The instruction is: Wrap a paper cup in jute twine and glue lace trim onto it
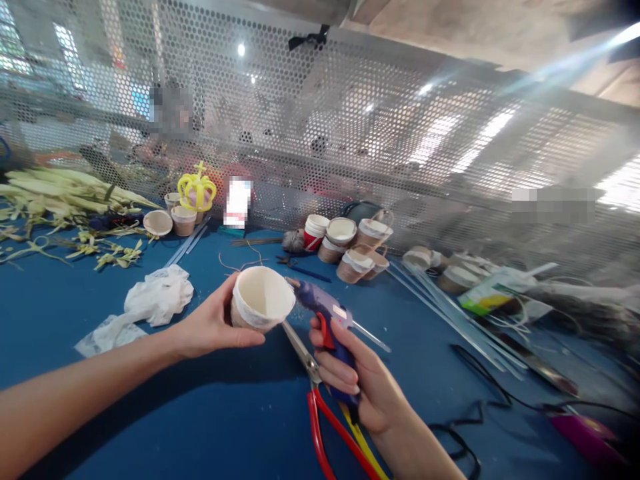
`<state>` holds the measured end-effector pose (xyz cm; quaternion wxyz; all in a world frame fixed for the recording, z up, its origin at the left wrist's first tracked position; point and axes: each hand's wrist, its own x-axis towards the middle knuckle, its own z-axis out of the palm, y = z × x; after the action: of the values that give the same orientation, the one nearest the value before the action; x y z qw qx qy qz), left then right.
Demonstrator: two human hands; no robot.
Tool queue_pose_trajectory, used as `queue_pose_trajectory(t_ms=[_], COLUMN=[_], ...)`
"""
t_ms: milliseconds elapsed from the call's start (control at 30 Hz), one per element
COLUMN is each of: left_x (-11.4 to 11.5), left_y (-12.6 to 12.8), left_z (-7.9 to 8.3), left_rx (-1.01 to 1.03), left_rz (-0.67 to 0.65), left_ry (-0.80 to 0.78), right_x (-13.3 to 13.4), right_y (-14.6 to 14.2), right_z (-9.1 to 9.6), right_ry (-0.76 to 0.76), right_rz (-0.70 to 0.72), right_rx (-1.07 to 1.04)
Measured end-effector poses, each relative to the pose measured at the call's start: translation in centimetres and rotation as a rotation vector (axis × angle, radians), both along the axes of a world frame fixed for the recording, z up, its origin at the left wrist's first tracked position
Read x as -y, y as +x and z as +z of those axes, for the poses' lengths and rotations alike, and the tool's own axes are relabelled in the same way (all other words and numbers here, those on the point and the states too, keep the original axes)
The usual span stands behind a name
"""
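My left hand [213, 323] is wrapped round a small cup [264, 300] with a white lining and a whitish lace-like band at its rim; its mouth tilts toward me. In my right hand [367, 377] is a blue hot glue gun [325, 303] with a red trigger, a clear glue stick [371, 335] poking out of its back. The gun's nozzle points at the right side of the cup, close to the rim; I cannot tell whether they touch. Red-handled scissors [313, 370] lie on the table beneath, partly hidden by my right hand.
On the blue table [200, 427] lies crumpled white fabric [157, 297] at left. Several finished-looking cups [355, 263] stand at the back by a perforated metal screen [400, 127]. Pale husks [65, 193] lie far left; long glue sticks [460, 313] and a black cord [487, 387] are at right.
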<state>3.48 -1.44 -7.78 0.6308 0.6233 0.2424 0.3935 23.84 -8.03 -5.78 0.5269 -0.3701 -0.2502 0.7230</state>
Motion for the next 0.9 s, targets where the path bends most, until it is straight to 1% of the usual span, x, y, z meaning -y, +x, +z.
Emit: queue_pose_trajectory(t_ms=[167, 267, 500, 633, 700, 800, 900], left_x=[0.1, 0.1, 0.0, 0.0, -0.1, -0.2, -0.4], left_y=[0.0, 0.0, -0.1, 0.0, 0.1, 0.1, 0.0], left_z=[0.2, 0.2, 0.0, 0.3, 0.3, 0.1, -0.3], left_rx=[-0.034, -0.056, -0.120, -0.180, -0.208, -0.247, -0.264], left_rz=[0.039, 0.048, 0.100, 0.136, 0.152, 0.166, 0.155], left_ry=[0.029, 0.050, 0.112, 0.140, 0.158, 0.182, 0.226], right_x=[0.1, 0.3, 0.7, 0.7, 0.7, 0.7, 0.7], right_y=[0.0, 0.0, 0.1, 0.7, 0.8, 0.7, 0.9], right_z=[-0.3, -0.3, 0.6, 0.9, 1.0, 1.2, 1.4], right_ry=[0.043, 0.090, 0.243, 0.285, 0.290, 0.275, 0.272], right_rz=[-0.005, -0.013, -0.114, -0.099, -0.098, -0.085, -0.049], right_rx=[0.081, 0.186, 0.660, 0.978, 1.094, 1.175, 1.170])
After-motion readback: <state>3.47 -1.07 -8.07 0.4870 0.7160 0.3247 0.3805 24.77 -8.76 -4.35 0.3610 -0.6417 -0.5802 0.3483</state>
